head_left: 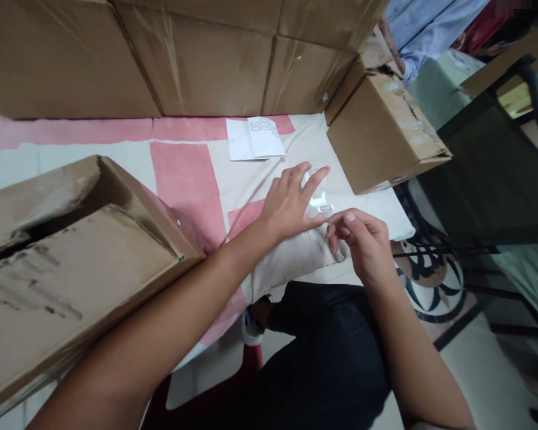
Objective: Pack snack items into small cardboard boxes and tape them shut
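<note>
My left hand (289, 200) is at the front part of the cloth-covered surface, its fingers spread and its thumb stretched towards my right hand. Beside its thumb and index finger is a small white piece with a dark-printed label (325, 208), partly hidden by the hand; whether the hand touches it I cannot tell. My right hand (363, 239) is just to the right, fingers curled and thumb pressed against the index finger. Its fingertips come close to my left thumb. Anything in that pinch is too small to make out.
Stacked cardboard boxes (210, 65) line the back, with another box (376, 131) at right. A worn box (72, 286) stands at left near my forearm. A folded printed sheet (255, 140) lies on the pink-and-white cloth (186, 185). Someone's blue sleeve (430, 30) and a dark chair (488, 161) are at right.
</note>
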Demonstrator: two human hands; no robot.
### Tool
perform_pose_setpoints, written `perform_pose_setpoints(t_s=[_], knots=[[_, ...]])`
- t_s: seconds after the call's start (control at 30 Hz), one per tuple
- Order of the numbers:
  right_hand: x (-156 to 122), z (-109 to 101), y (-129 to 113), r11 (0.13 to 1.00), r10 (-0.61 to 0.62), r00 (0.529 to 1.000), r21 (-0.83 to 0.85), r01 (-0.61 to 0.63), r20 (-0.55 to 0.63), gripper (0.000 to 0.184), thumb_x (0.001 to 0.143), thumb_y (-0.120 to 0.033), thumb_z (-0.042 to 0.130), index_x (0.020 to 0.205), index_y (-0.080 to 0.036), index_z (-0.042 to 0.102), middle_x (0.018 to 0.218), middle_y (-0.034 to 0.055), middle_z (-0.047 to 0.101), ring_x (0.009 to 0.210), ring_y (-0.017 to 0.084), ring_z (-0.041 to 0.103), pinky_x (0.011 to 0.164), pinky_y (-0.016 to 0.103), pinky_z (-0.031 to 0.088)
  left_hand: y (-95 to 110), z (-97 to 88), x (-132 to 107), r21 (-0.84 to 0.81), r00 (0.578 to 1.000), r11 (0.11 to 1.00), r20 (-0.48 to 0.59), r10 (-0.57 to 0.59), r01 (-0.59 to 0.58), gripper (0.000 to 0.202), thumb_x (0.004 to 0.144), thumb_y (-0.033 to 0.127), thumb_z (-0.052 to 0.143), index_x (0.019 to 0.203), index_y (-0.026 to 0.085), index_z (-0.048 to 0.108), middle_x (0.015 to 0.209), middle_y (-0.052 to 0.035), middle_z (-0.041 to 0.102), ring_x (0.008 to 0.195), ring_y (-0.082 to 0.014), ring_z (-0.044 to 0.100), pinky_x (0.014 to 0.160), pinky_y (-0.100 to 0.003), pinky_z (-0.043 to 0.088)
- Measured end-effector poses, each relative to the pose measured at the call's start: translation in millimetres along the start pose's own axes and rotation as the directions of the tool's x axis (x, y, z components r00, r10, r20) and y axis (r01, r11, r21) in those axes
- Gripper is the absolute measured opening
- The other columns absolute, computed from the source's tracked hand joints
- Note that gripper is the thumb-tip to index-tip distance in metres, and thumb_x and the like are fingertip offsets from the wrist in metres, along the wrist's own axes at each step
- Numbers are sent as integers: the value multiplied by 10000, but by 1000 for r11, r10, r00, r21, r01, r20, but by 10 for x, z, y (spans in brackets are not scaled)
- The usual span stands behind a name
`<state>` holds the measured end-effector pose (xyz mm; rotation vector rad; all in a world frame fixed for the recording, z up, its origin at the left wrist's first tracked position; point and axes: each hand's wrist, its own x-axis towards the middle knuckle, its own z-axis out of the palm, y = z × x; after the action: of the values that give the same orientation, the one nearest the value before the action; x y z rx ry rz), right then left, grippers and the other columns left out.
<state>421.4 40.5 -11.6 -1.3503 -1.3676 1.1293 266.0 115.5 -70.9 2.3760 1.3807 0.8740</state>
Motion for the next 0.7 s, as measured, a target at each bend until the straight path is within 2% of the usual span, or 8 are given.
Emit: perform_pose_setpoints(t_s=[0.1,0.2,0.27,0.33,0.43,0.53,0.7], knots=[[-77,-16,28,1000,8,1000,-9,-8,-17,320,941,-441,634,780,-186,738,701,33,691,466,127,558,497,294,432,15,-11,-6,3,1000,1000,-2,-3,3,960,765,599,760,1545,260,314,1551,-164,370,1330,-371,422,1044,-501,417],[-175,0,78,999,34,995,10,-33,-94,281,934,-405,656,784,-185,745,753,42,724,470,115,555,524,293,440,11,-6,-12,6,1000,1000,-15,10,-10,975,746,564,785,1542,253,315,1544,-162,372,1321,-373,424,1025,-496,432],[-226,16,115,996,78,988,46,-73,-131,221,908,-365,696,785,-188,741,772,33,735,469,98,548,540,281,440,2,4,-15,11,1000,1000,-27,16,-16,982,740,559,791,1539,244,315,1533,-167,382,1319,-373,427,1015,-496,440],[-255,21,153,987,133,984,107,-120,-120,193,895,-350,706,801,-186,740,797,35,746,470,92,553,538,270,438,-6,13,-18,14,999,1000,-35,22,-22,973,747,553,788,1536,239,314,1528,-175,385,1320,-373,430,1016,-498,440],[-259,6,208,970,187,979,174,-171,-80,258,915,-398,650,843,-169,744,826,65,761,469,105,572,516,270,441,-10,17,-21,6,999,1000,-38,30,-29,961,757,531,787,1535,233,307,1533,-183,371,1330,-382,428,1040,-510,427],[-239,-8,245,965,218,972,169,-200,-92,304,907,-437,638,835,-156,731,820,77,762,450,106,564,495,269,445,-1,5,-25,-14,999,999,-34,31,-32,971,753,501,804,1536,231,298,1536,-183,357,1355,-393,412,1068,-526,412],[-232,7,246,970,219,968,134,-203,-120,359,894,-491,652,802,-154,732,801,76,754,432,105,541,476,269,441,11,-19,-35,-58,999,998,-36,4,-6,1048,708,586,831,1530,235,284,1570,-197,312,1410,-381,379,1073,-518,429]])
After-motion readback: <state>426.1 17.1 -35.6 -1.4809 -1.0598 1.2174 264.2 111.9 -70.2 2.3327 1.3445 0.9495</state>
